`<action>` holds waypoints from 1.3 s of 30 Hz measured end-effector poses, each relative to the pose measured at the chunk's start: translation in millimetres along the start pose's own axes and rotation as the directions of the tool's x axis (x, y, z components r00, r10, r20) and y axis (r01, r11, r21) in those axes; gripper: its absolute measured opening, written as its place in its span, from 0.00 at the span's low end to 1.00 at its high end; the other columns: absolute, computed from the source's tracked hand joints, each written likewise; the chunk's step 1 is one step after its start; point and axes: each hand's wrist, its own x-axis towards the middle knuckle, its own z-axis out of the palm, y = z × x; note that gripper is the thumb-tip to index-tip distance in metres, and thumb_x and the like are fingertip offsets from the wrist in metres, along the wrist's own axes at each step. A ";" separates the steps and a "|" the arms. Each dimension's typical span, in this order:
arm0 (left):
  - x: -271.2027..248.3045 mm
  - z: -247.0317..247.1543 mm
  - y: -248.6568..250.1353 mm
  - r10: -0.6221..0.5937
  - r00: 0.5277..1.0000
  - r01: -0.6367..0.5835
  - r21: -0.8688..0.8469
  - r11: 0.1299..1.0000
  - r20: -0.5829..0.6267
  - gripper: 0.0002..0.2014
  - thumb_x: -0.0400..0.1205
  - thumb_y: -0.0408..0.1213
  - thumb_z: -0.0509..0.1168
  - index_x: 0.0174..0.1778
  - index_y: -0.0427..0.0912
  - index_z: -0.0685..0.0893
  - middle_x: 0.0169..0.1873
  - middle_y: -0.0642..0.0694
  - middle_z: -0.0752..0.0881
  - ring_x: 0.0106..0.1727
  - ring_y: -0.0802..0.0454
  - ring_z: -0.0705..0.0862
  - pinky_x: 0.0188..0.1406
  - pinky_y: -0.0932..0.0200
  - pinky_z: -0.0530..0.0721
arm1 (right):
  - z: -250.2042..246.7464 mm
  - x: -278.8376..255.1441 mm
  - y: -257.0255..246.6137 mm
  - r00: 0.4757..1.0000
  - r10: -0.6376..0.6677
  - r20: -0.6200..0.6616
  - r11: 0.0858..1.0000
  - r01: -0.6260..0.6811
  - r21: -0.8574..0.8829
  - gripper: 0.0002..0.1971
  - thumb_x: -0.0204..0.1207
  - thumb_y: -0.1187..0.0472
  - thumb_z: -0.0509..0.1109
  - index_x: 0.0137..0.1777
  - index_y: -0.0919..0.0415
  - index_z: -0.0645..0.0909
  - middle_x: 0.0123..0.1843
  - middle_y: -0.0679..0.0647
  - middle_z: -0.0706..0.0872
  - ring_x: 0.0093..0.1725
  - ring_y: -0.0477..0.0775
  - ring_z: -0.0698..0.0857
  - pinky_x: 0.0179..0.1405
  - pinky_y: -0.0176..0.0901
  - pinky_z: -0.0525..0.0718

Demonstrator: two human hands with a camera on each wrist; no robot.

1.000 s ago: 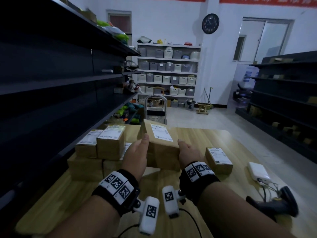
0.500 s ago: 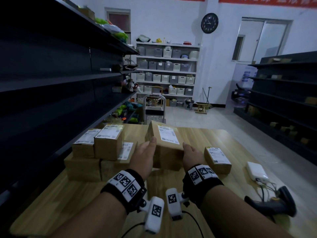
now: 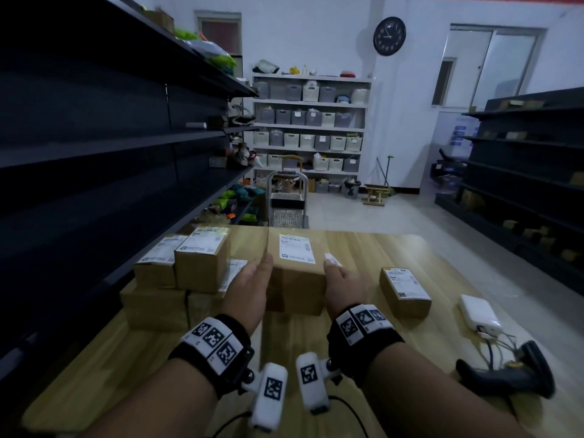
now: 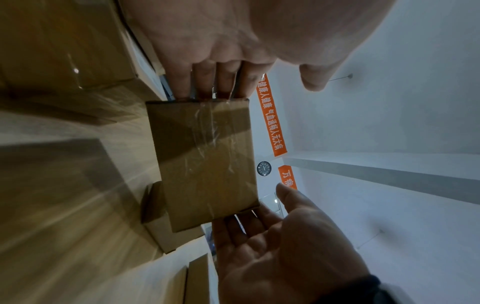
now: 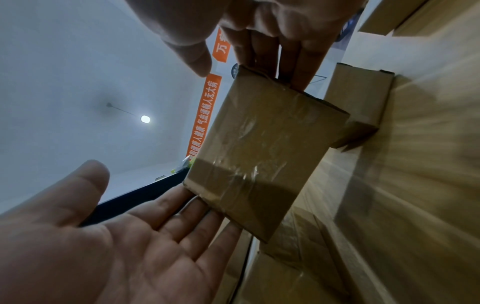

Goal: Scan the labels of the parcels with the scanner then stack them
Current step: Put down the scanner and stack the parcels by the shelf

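A brown cardboard parcel (image 3: 295,281) with a white label (image 3: 297,248) on top is held a little above the wooden table (image 3: 363,254). My left hand (image 3: 252,279) presses its left side and my right hand (image 3: 336,279) its right side, fingers straight, thumbs off the box. The left wrist view shows the parcel's taped face (image 4: 207,160) between both sets of fingers (image 4: 207,82); the right wrist view shows the same parcel (image 5: 265,148). A stack of labelled parcels (image 3: 189,267) stands to the left. The black scanner (image 3: 512,377) lies at the table's near right.
A small labelled parcel (image 3: 404,290) lies right of my hands, and a white power bank (image 3: 478,314) with cables beyond it. Dark shelving (image 3: 94,153) runs along the table's left edge. A trolley (image 3: 286,203) stands past the far edge.
The parcel between my hands has turned from tilted and skewed to level and square to me. Both hands keep pressing its sides.
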 end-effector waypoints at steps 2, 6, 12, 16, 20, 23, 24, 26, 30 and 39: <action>-2.0 -3.0 -3.8 -0.050 0.998 0.051 -0.012 0.999 0.031 0.24 0.94 0.66 0.56 0.67 0.56 0.90 0.61 0.53 0.95 0.66 0.50 0.92 0.75 0.44 0.85 | 4.5 -1.1 6.1 1.000 0.026 0.012 1.000 -0.026 -0.006 0.15 0.93 0.49 0.61 0.58 0.53 0.89 0.51 0.51 0.87 0.53 0.55 0.81 0.56 0.44 0.73; 1.4 -5.0 -15.4 -0.061 0.996 0.058 0.047 0.997 0.072 0.23 0.94 0.65 0.56 0.70 0.54 0.86 0.58 0.57 0.91 0.59 0.59 0.87 0.65 0.54 0.79 | 10.0 -1.7 20.3 0.996 0.077 0.042 0.997 -0.077 -0.005 0.20 0.92 0.47 0.62 0.65 0.58 0.91 0.52 0.51 0.90 0.49 0.49 0.85 0.42 0.41 0.76; 0.5 -1.4 -26.7 -0.115 0.990 0.105 0.109 0.989 0.086 0.32 0.92 0.67 0.60 0.83 0.47 0.83 0.74 0.50 0.88 0.74 0.47 0.85 0.76 0.50 0.78 | 10.7 -2.5 32.4 0.986 0.127 0.109 0.991 -0.123 -0.047 0.14 0.91 0.50 0.65 0.60 0.54 0.91 0.45 0.43 0.86 0.45 0.42 0.82 0.36 0.36 0.72; 3.3 0.3 -30.4 -0.016 0.998 0.004 0.215 0.977 0.054 0.18 0.96 0.54 0.63 0.79 0.51 0.82 0.63 0.60 0.84 0.64 0.58 0.84 0.64 0.60 0.78 | 17.6 -7.1 33.6 0.981 0.134 0.140 0.990 -0.128 -0.056 0.14 0.88 0.51 0.69 0.47 0.56 0.93 0.49 0.55 0.94 0.55 0.59 0.91 0.54 0.50 0.88; 14.7 -4.6 -32.0 0.081 0.994 -0.101 0.373 0.922 0.070 0.22 0.91 0.58 0.67 0.77 0.52 0.87 0.71 0.57 0.90 0.72 0.51 0.88 0.75 0.45 0.87 | 28.4 -2.0 41.8 0.979 0.127 0.160 0.992 -0.126 -0.021 0.08 0.85 0.54 0.74 0.59 0.51 0.93 0.61 0.55 0.94 0.65 0.61 0.90 0.71 0.62 0.87; 19.9 -11.5 -29.9 0.080 0.991 -0.126 0.546 0.828 0.108 0.25 0.92 0.54 0.68 0.84 0.51 0.82 0.79 0.53 0.84 0.75 0.49 0.85 0.78 0.46 0.84 | 31.3 5.4 47.3 0.972 0.132 0.196 0.991 -0.127 -0.041 0.27 0.85 0.57 0.76 0.83 0.58 0.78 0.80 0.54 0.85 0.69 0.53 0.87 0.67 0.46 0.86; 20.0 -13.0 -30.4 0.044 0.992 -0.106 0.583 0.806 0.120 0.26 0.92 0.54 0.68 0.86 0.51 0.80 0.81 0.52 0.82 0.78 0.48 0.83 0.80 0.47 0.83 | 32.6 7.1 49.1 0.970 0.121 0.212 0.992 -0.113 -0.048 0.28 0.84 0.59 0.77 0.84 0.57 0.78 0.80 0.52 0.85 0.65 0.48 0.87 0.62 0.41 0.88; 18.2 -13.5 -34.1 -0.013 0.992 -0.074 0.655 0.752 0.127 0.30 0.91 0.55 0.69 0.89 0.50 0.76 0.83 0.51 0.79 0.82 0.47 0.79 0.83 0.46 0.80 | 36.4 11.6 56.2 0.969 0.091 0.229 0.995 -0.076 -0.070 0.29 0.83 0.59 0.79 0.83 0.55 0.79 0.78 0.50 0.87 0.65 0.46 0.89 0.63 0.44 0.90; 21.9 -14.1 -45.5 0.001 0.992 -0.095 0.751 0.654 0.124 0.22 0.88 0.60 0.71 0.74 0.53 0.83 0.75 0.53 0.80 0.79 0.47 0.78 0.80 0.45 0.80 | 38.0 13.8 56.4 0.971 0.101 0.214 0.993 -0.084 -0.087 0.30 0.82 0.61 0.78 0.84 0.56 0.79 0.78 0.51 0.87 0.73 0.52 0.87 0.75 0.53 0.87; 18.5 0.4 -30.9 0.134 0.983 -0.183 0.670 0.720 0.124 0.32 0.88 0.61 0.71 0.87 0.52 0.78 0.89 0.53 0.72 0.90 0.50 0.70 0.91 0.47 0.71 | 11.9 40.3 53.8 0.993 0.098 0.060 0.995 -0.098 0.007 0.17 0.84 0.59 0.75 0.72 0.57 0.88 0.59 0.48 0.90 0.61 0.55 0.90 0.64 0.54 0.89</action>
